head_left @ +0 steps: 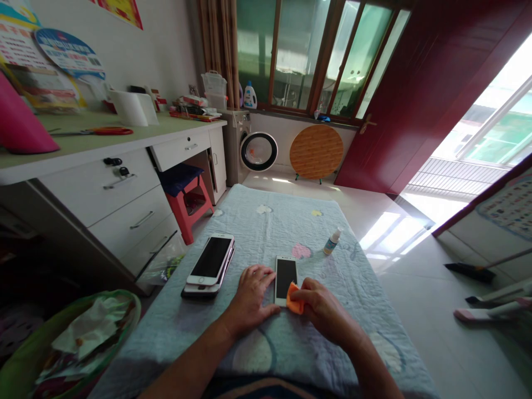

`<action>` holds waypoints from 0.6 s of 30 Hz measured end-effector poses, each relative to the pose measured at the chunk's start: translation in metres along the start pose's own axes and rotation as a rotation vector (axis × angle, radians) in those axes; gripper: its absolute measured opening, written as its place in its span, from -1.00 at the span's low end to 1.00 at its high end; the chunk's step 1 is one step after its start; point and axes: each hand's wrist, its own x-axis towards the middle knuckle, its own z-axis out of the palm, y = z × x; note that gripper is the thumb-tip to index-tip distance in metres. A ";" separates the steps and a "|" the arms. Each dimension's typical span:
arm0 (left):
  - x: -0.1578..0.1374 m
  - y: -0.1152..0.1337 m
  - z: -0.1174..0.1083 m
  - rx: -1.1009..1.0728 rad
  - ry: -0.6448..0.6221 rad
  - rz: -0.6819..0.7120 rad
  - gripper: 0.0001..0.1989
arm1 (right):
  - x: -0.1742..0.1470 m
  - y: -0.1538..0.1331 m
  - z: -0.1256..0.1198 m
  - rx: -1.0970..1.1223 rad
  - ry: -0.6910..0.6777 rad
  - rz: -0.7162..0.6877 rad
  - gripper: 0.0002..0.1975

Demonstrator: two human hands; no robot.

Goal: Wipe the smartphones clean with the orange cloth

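Note:
A white smartphone with a dark screen lies face up on the light blue quilted cloth. My left hand rests at its left side, fingers apart, the fingertips and thumb at the phone's edge. Pinched in my right hand is an orange cloth, pressed on the phone's lower right corner. To the left lies a stack of phones, with a white smartphone on top. A small spray bottle stands on the quilted cloth at the right.
A white desk with drawers runs along the left, scissors on its top. Below it stands a red stool. A green waste bin is at the lower left. A washing machine with its door open and a round wooden tabletop are behind.

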 end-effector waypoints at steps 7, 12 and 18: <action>-0.001 0.003 0.000 0.028 0.013 0.040 -0.47 | 0.016 -0.010 0.011 -0.079 -0.017 -0.123 -0.75; -0.003 0.005 -0.001 0.034 0.013 0.048 -0.42 | 0.045 0.006 0.011 -0.106 0.034 -0.132 -0.73; -0.003 0.006 -0.003 0.036 -0.016 0.048 -0.39 | 0.082 0.024 0.009 -0.152 0.064 -0.123 -0.69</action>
